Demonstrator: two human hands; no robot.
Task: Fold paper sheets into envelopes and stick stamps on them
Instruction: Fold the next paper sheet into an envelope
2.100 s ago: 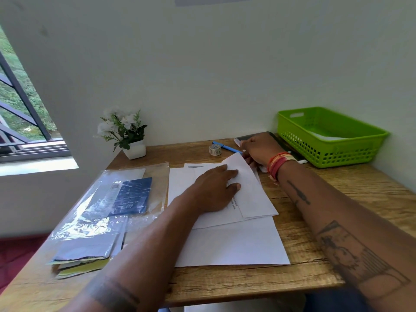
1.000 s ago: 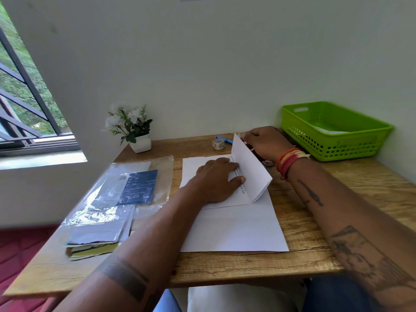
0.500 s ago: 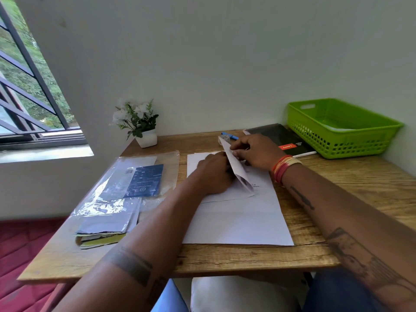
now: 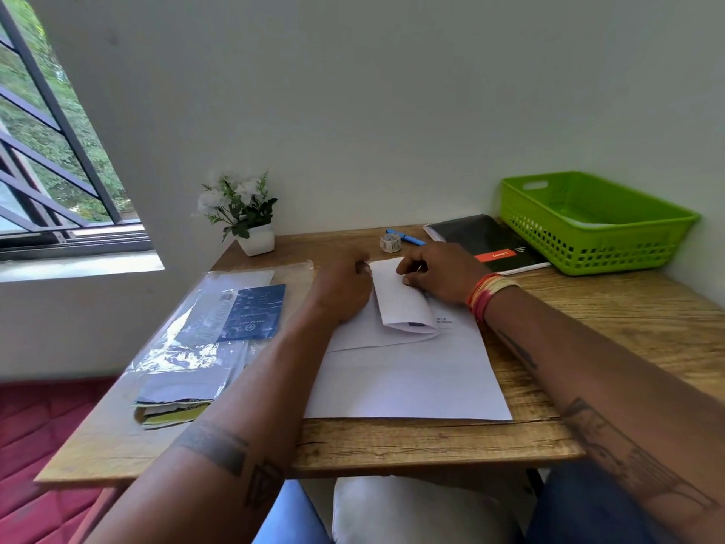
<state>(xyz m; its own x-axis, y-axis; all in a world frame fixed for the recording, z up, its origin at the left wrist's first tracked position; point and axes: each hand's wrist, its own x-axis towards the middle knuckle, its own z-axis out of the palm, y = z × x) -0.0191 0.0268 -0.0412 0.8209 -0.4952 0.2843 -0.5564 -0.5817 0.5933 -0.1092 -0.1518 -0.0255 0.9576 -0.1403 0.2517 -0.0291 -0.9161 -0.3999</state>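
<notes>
A wooden table (image 4: 412,445) was seen from above, and at its near edge a large white sheet (image 4: 408,382) lay flat. At about nine o'clock from that sheet, a clear plastic sleeve (image 4: 188,347) holding a blue card (image 4: 255,314) was laid over a stack of papers (image 4: 176,410).

Just beyond the large sheet, a folded paper sheet (image 4: 400,304) was held down on another sheet. The left hand (image 4: 341,292) was rested along its left edge with fingers curled at the far corner; whether that corner was pinched could not be told. The right hand (image 4: 439,274) was pressed on the folded sheet's far right part, fingertips bent onto the paper, with red and yellow bands worn at the wrist.

Farther on, at twelve o'clock from the hands, a small roll of stamps (image 4: 390,243) and a blue pen (image 4: 406,237) were lying near each other. A black notebook (image 4: 482,241) was placed at one o'clock, with a green basket (image 4: 596,245) just beside it at two o'clock. A white potted plant (image 4: 243,214) was set at eleven o'clock against the wall.
</notes>
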